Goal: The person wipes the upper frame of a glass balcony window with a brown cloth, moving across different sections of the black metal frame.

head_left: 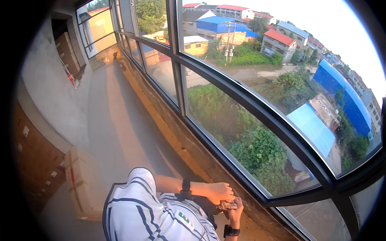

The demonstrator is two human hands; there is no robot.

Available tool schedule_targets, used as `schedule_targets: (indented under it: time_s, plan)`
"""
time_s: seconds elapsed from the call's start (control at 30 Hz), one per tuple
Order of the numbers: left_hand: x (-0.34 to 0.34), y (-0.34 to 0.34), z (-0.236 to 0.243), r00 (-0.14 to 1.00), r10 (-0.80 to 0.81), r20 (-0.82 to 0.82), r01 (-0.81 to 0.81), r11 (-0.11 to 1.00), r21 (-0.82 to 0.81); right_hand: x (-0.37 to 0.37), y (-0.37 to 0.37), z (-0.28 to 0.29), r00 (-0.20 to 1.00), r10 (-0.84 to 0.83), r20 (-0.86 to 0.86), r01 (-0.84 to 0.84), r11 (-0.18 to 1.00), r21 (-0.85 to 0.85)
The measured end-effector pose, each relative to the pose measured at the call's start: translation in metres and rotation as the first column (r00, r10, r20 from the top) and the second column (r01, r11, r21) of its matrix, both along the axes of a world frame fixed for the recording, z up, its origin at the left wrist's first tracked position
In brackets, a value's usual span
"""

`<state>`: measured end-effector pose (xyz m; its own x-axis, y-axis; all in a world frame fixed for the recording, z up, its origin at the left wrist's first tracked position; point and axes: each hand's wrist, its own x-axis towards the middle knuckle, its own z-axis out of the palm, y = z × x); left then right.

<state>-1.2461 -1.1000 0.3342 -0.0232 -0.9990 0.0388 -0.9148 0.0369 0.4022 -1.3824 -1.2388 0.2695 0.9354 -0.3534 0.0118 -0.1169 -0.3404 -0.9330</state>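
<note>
Both hands meet at the lower middle, close to the sill under the window. A crumpled brownish piece (228, 205), which looks like a bunched cloth, sits between them. My left hand (219, 192) has its fingers curled over the upper side of it. From the other side my right hand (238, 209) is closed round it. Each wrist wears a black band, one of them a left wristband (186, 186) and the other a right wristband (231, 231). Part of the cloth is hidden by the fingers.
A tall dark-framed window (241, 90) runs along the right, above a rough brown sill (161, 120). Cardboard boxes (82, 180) stand at the lower left. The grey floor (116, 120) stretches away beside a plaster wall (44, 76) with an opening. Buildings and greenery show outside.
</note>
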Motion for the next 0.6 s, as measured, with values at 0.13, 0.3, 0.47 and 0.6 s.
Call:
schedule_targets:
  time_s: [0.13,0.3,0.47,0.6]
  plan:
    - [0.002,0.077,0.007,0.926,0.364,-0.1,-0.349,0.927,0.139,0.039,0.054,-0.018,0.994,0.098,0.052,-0.102,0.992,0.079]
    - [0.025,0.156,0.023,0.764,0.643,0.051,-0.639,0.743,0.199,0.109,0.1,0.016,0.922,0.386,0.0,-0.382,0.912,-0.146]
    - [0.047,0.227,0.009,0.443,0.876,-0.19,-0.88,0.466,0.093,0.205,0.18,0.05,0.709,0.701,0.075,-0.619,0.67,-0.41]
    - [0.102,0.301,0.005,0.187,0.885,-0.427,-0.958,0.26,0.119,0.293,0.27,0.095,0.496,0.866,0.065,-0.665,0.427,-0.613]
